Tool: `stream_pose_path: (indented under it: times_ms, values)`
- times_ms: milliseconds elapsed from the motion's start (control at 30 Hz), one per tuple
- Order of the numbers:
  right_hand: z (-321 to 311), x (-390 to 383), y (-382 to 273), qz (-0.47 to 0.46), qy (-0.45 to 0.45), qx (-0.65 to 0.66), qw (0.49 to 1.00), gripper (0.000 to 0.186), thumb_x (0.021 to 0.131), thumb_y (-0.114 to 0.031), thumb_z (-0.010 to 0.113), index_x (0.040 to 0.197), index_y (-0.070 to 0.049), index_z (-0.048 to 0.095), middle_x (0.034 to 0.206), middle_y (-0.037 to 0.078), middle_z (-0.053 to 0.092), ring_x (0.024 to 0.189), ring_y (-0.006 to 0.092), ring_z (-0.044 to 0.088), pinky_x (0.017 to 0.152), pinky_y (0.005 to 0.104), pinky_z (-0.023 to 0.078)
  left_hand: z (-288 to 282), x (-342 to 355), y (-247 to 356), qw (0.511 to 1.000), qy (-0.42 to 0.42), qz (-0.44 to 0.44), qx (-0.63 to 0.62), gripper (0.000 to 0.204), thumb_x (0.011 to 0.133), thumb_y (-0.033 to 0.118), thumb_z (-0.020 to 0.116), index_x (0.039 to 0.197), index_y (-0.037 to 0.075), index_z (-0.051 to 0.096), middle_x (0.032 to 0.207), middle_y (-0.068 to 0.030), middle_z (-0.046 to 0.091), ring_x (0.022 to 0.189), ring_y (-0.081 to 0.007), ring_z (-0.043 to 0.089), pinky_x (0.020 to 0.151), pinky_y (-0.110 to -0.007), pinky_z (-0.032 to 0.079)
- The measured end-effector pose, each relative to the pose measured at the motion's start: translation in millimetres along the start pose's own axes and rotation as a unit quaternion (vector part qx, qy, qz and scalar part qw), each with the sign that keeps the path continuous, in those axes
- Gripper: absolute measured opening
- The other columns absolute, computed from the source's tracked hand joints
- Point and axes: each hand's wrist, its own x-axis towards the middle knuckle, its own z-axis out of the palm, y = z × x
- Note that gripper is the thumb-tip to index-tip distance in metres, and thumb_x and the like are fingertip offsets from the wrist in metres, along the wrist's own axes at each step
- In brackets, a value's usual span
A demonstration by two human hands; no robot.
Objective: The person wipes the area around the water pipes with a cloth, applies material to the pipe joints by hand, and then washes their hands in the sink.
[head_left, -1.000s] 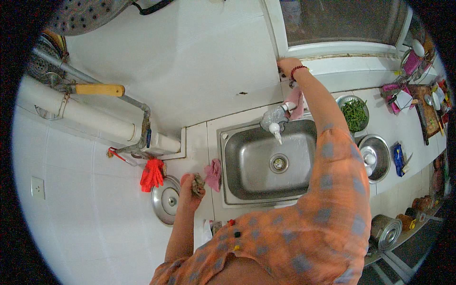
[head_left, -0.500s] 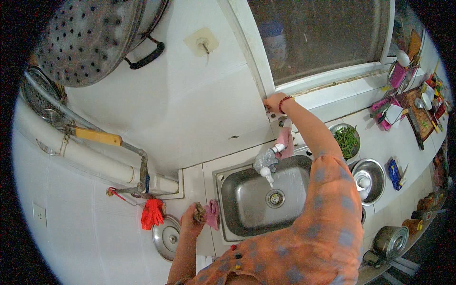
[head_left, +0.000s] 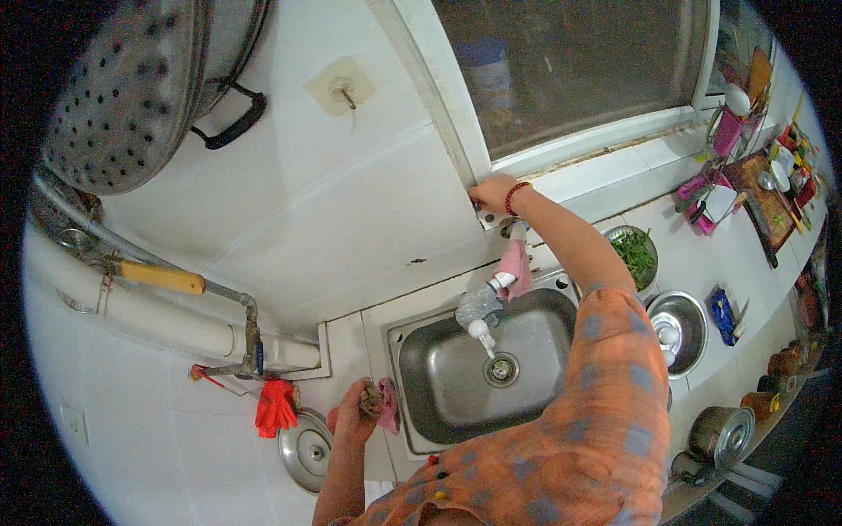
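Observation:
My left hand (head_left: 355,408) holds a crumpled greyish-brown cloth (head_left: 371,399) beside a pink cloth (head_left: 388,416) at the left rim of the steel sink (head_left: 478,394). My right hand (head_left: 494,195), with a red bead bracelet, reaches to the lower left corner of the window frame (head_left: 465,123), fingers closed on something small I cannot make out. Just below it a white tap (head_left: 481,331) with grey wrapping (head_left: 476,305) and a pink rag (head_left: 513,266) hangs over the sink.
Green beans (head_left: 633,254) sit in a bowl beside a steel basin (head_left: 688,311). A cutting board (head_left: 754,202), utensils and blue packet (head_left: 724,316) lie right. Left are a perforated steamer (head_left: 118,96), pipes (head_left: 162,320), red gloves (head_left: 274,410) and a lid (head_left: 303,451). A pot (head_left: 719,434) stands lower right.
The view has shifted, showing more of the upper wall and steamer. My right hand stays at the window corner; my left hand keeps the cloth near the pink one.

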Motion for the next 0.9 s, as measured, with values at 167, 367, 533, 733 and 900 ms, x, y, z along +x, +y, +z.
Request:
stream_pose_path:
  times_ms: [167,367,533,733,900]
  values:
    - [1.4,-1.5,-6.5,-0.038,-0.006,-0.084,0.996,0.015,0.074,-0.017,0.062,0.086,-0.007,0.064,0.084,0.017,0.065,0.081,0.0335,0.063,0.070,0.0438,0.051,14.6,-6.7,-3.0,0.999,0.022,0.026,0.005,0.016,0.087,0.024,0.057,0.093,0.009,0.054,0.079,-0.0011,0.055,0.068,-0.0139,0.054,0.053,-0.026,0.044]
    - [7.9,-5.0,2.3,-0.010,0.011,-0.038,0.999,0.019,0.076,-0.019,0.059,0.092,-0.009,0.059,0.083,0.015,0.064,0.081,0.0346,0.063,0.070,0.0455,0.049,14.1,-1.1,-2.1,1.000,0.021,0.014,0.011,0.016,0.087,0.024,0.056,0.093,0.009,0.054,0.080,-0.0017,0.056,0.067,-0.0137,0.054,0.055,-0.025,0.046]
    - [-3.3,-5.0,-4.4,-0.017,-0.022,-0.009,1.000,0.024,0.075,-0.017,0.060,0.096,-0.010,0.053,0.084,0.012,0.063,0.086,0.0325,0.061,0.070,0.0435,0.048,32.9,-15.8,-0.9,0.995,0.055,0.047,0.066,0.017,0.087,0.025,0.055,0.093,0.009,0.054,0.082,-0.0025,0.057,0.069,-0.0136,0.056,0.058,-0.026,0.048]
    - [-0.6,0.8,4.6,-0.002,0.017,0.100,0.995,0.012,0.076,-0.013,0.059,0.086,-0.010,0.054,0.080,0.010,0.062,0.082,0.0312,0.059,0.069,0.0425,0.046,24.0,-9.3,-1.1,0.999,0.034,0.014,0.007,0.019,0.088,0.025,0.054,0.095,0.007,0.054,0.087,-0.0043,0.058,0.075,-0.0147,0.058,0.064,-0.028,0.049]
    - [11.8,-4.5,23.0,0.023,0.090,0.265,0.960,0.010,0.081,-0.018,0.061,0.083,-0.009,0.056,0.077,0.005,0.062,0.074,0.0201,0.060,0.068,0.0334,0.047,32.9,-4.8,1.5,0.985,0.065,-0.036,-0.156,0.021,0.089,0.023,0.050,0.098,0.005,0.054,0.087,-0.0078,0.059,0.082,-0.0200,0.058,0.069,-0.033,0.049]
